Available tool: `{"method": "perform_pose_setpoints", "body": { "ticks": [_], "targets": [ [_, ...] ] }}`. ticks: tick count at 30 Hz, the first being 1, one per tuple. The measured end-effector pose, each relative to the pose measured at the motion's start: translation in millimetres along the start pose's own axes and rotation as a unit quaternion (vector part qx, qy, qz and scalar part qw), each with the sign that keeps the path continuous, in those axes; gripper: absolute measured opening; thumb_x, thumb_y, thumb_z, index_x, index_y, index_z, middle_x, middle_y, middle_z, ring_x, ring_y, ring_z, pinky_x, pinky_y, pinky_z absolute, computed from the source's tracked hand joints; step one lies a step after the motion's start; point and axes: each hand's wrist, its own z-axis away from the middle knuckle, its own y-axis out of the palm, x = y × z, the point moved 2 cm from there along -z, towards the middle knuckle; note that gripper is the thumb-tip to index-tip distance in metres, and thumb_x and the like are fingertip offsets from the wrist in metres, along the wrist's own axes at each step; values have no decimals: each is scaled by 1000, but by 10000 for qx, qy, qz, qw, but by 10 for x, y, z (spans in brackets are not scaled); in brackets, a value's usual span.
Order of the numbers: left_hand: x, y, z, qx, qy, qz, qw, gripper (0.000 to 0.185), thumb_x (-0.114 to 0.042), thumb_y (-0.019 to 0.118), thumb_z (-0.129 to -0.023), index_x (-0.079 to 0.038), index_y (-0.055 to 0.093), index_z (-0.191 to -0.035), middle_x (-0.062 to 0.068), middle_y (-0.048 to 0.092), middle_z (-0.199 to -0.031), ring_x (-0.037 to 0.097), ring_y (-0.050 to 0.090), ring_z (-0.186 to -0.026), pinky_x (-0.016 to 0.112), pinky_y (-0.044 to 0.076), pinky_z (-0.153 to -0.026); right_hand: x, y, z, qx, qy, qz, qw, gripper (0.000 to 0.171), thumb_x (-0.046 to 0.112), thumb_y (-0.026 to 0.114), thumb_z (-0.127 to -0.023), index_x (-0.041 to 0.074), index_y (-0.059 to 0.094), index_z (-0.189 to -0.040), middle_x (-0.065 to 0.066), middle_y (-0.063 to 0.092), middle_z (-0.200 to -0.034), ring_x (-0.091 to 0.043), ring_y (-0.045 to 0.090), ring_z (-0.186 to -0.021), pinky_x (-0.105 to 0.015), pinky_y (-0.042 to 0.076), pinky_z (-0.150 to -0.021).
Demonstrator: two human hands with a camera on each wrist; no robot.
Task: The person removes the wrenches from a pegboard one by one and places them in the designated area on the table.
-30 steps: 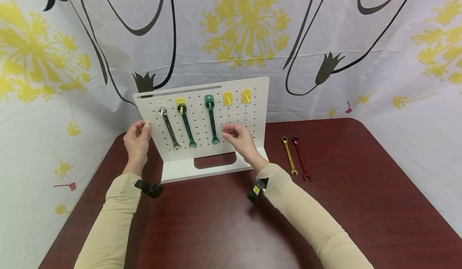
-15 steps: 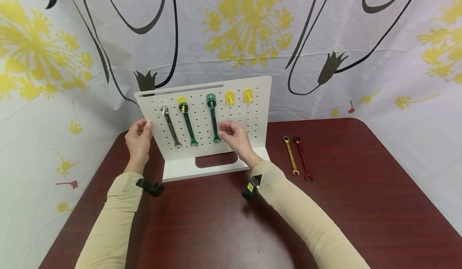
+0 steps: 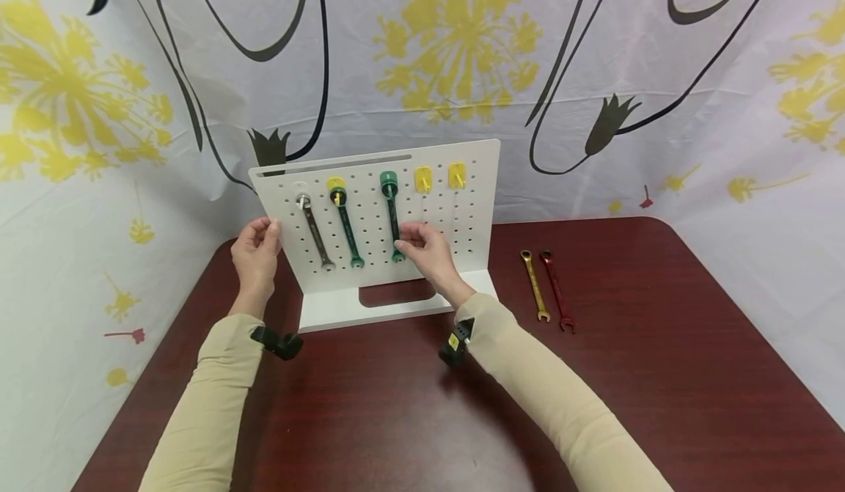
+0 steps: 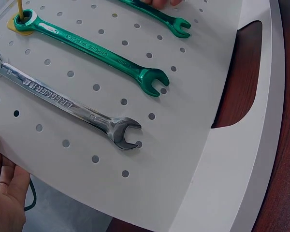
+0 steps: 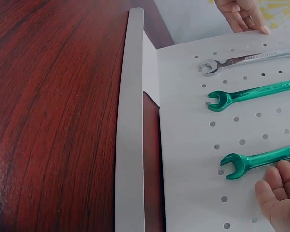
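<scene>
A white pegboard (image 3: 462, 213) stands upright on a dark red counter (image 3: 660, 375). The left hand (image 3: 256, 254) grasps the board's left edge, thumb in front. The right hand (image 3: 429, 251) rests against the board's face, fingers lightly curled and touching the lower shaft of the third wrench (image 3: 393, 217), a green one hanging from a green hook; whether it is actually pinched cannot be told. To its left hang a second green wrench (image 3: 347, 229) and a silver wrench (image 3: 315, 233). Two yellow hooks (image 3: 422, 178) to the right carry nothing. Well to the right of the board, a gold wrench (image 3: 534, 285) and a red wrench (image 3: 557, 289) lie side by side on the counter.
</scene>
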Motion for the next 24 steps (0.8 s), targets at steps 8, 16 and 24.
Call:
{"method": "perform_pose_setpoints", "body": {
  "ticks": [8, 16, 24],
  "targets": [
    [-7, -4, 17, 37, 113, 28, 9999, 6, -23, 60, -93, -19, 58, -97, -10, 53, -85, 4, 48, -75, 14, 46, -72, -12, 38, 5, -94, -115, -52, 9999, 26, 5, 66, -87, -1, 61, -111, -15, 64, -103, -20, 59, -93, -24, 49, -81],
    [-6, -9, 17, 30, 9, 45, 10000, 6, -23, 61, -92, -19, 58, -96, -10, 54, -85, 4, 48, -75, 14, 47, -73, -30, 83, 7, -191, -50, -148, 9997, 25, 3, 66, -86, -2, 61, -110, -14, 62, -100, -16, 57, -88, -18, 47, -76],
    [-9, 2, -3, 64, -64, 47, 9999, 7, -25, 61, -92, -20, 59, -97, -10, 55, -87, 4, 50, -79, 18, 49, -79, -30, 113, -1, -285, -28, -198, 9994, 24, 4, 66, -86, -1, 62, -108, -13, 62, -99, -16, 56, -87, -19, 46, -76]
  ]
}}
